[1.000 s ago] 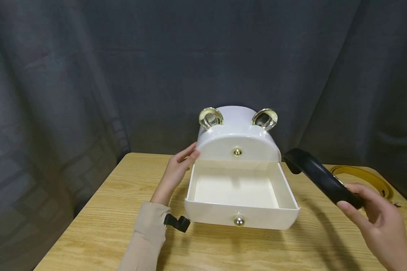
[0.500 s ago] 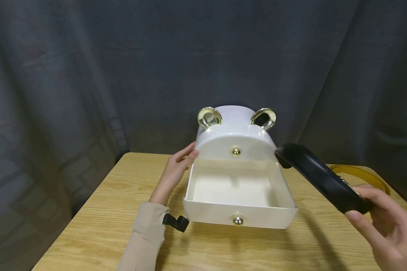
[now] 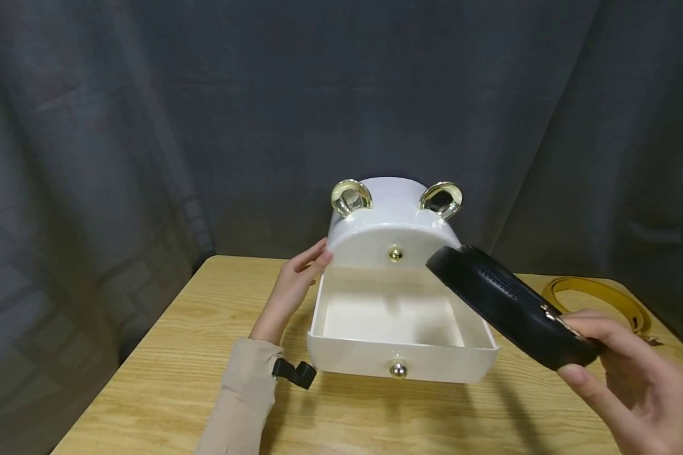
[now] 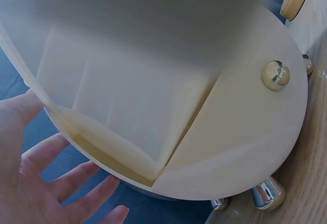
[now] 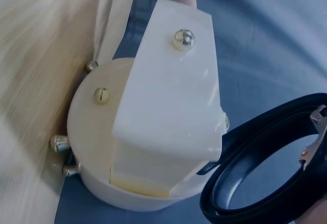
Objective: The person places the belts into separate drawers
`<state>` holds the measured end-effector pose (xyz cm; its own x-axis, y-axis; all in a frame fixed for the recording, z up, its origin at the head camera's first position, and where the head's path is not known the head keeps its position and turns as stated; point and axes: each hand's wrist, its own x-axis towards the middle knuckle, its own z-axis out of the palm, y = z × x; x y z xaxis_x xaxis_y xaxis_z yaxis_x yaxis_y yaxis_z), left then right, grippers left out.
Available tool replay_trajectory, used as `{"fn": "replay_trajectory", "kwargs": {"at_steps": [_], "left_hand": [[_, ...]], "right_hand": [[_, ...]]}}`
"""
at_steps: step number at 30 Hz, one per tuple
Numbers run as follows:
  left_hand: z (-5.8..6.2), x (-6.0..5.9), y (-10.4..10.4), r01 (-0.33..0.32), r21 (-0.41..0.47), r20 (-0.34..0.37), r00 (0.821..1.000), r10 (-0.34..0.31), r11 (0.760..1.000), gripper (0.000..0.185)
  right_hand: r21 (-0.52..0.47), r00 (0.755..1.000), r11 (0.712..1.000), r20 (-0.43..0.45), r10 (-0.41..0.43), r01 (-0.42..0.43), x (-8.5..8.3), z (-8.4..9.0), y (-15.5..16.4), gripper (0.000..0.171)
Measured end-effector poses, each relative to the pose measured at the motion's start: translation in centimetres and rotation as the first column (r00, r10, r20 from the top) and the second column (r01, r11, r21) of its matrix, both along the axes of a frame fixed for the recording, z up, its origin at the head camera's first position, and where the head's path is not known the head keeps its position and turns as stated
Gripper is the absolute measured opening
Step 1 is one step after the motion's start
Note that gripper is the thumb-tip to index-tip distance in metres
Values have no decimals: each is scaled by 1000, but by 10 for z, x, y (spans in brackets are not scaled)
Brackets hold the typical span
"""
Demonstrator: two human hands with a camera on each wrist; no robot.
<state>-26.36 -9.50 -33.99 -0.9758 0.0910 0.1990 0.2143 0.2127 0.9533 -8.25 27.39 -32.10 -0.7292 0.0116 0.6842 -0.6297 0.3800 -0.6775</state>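
Observation:
A white storage box [image 3: 395, 205] with gold ear-shaped trims stands on the table, its lower drawer [image 3: 438, 366] pulled out toward me and bare inside. My left hand [image 3: 290, 287] rests against the box's left side; in the left wrist view its fingers [image 4: 76, 180] are spread along the curved wall. A coiled black belt [image 3: 501, 309] with a metal buckle [image 5: 311, 150] is pinched at one end between the thumb and fingers of my right hand [image 3: 632, 385]. The belt's far end hangs over the drawer's right rear part, hiding some of its right wall.
A coiled yellow belt [image 3: 597, 286] lies on the wooden table [image 3: 205, 354] at the back right. Above the open drawer, a closed upper compartment has a gold knob [image 3: 395, 254]. A dark grey curtain [image 3: 273, 126] hangs behind the table.
My right hand has turned the black belt and brought its far end leftward, from beside the box to over the drawer. The left hand and the box have stayed nearly still.

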Motion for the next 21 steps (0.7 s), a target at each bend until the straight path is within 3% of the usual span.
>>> {"fn": "replay_trajectory", "kwargs": {"at_steps": [6, 11, 21], "left_hand": [[-1, -2, 1, -5, -2, 0, 1000, 5, 1000, 50], [-2, -2, 2, -4, -3, -7, 1000, 4, 1000, 50], [-4, -3, 1, 5, -14, -26, 1000, -5, 1000, 50]], "right_hand": [[84, 994, 992, -38, 98, -95, -5, 2, -10, 42], [64, 976, 975, -29, 215, -213, -14, 0, -15, 43], [120, 972, 965, 33, 231, -233, -20, 6, -38, 45]]}}
